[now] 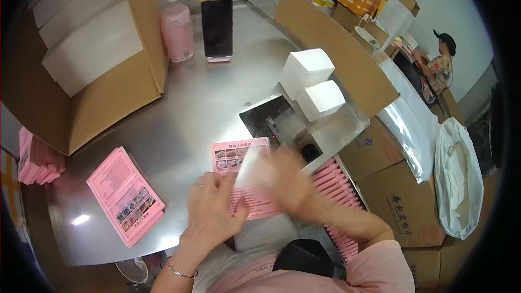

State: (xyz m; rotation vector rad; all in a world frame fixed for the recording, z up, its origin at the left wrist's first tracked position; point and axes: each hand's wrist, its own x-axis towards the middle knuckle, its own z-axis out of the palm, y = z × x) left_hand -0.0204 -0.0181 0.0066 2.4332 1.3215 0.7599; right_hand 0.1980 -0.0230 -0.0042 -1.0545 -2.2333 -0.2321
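Observation:
My left hand [213, 211] rests over the left edge of a pink printed sheet [241, 145] at the table's front, thumb apart from the fingers. A white folded paper, like a napkin [252, 169], lies slanted over that sheet, its lower left corner close to my left fingertips. Motion blurs my right hand [287, 176] at the napkin's right side, so its grip is not readable. Left of my hands lies a stack of pink printed sheets [125, 195]. Beyond my right hand, two stacks of white napkins [320, 100] stand beside an opening [266, 116] in the metal table.
A phone [217, 30] stands upright near a pink bottle [177, 30] at the back. An open carton [116, 106] with white packs takes up the left. Rows of pink packets [339, 184] lie low on the right, beside brown cartons [399, 201]. Another person [437, 70] sits far right.

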